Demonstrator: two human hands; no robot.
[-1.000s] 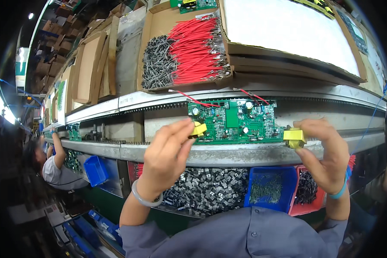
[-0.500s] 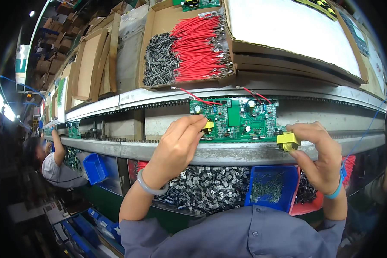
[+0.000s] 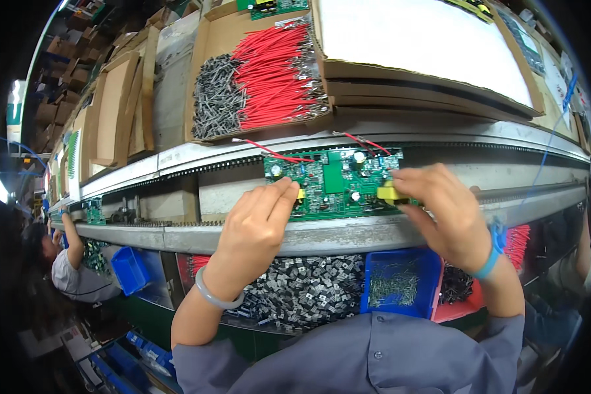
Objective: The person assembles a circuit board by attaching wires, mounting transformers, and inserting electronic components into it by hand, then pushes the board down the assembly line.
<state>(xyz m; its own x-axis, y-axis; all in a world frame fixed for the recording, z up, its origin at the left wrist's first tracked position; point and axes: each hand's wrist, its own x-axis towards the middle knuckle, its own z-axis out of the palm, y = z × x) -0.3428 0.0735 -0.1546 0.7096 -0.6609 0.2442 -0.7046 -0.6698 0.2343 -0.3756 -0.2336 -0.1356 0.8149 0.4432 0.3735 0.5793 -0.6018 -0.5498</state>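
A green circuit board [image 3: 333, 172] rests between the rails in front of me, with red wires [image 3: 279, 153] sticking up from its far edge. At its left end, the fingers of my left hand [image 3: 257, 220] are closed on a small yellow transformer [image 3: 301, 196], mostly hidden behind them. Between the thumb and fingers of my right hand [image 3: 452, 213] is a second yellow transformer [image 3: 389, 192], held over the board's right end. Whether its pins touch the board I cannot tell.
Below the near metal rail [image 3: 322, 233] lie a heap of black components with metal legs [image 3: 302, 289], a blue bin [image 3: 433, 279] of small pins and a red bin [image 3: 463, 308]. Beyond the far rail stands a cardboard box [image 3: 207, 29] of red and black wires. A co-worker [image 3: 79, 272] sits far left.
My right hand has moved left with its yellow transformer, from beside the board to over its right end. My left hand stays at the board's left end. The whole view has shifted slightly.
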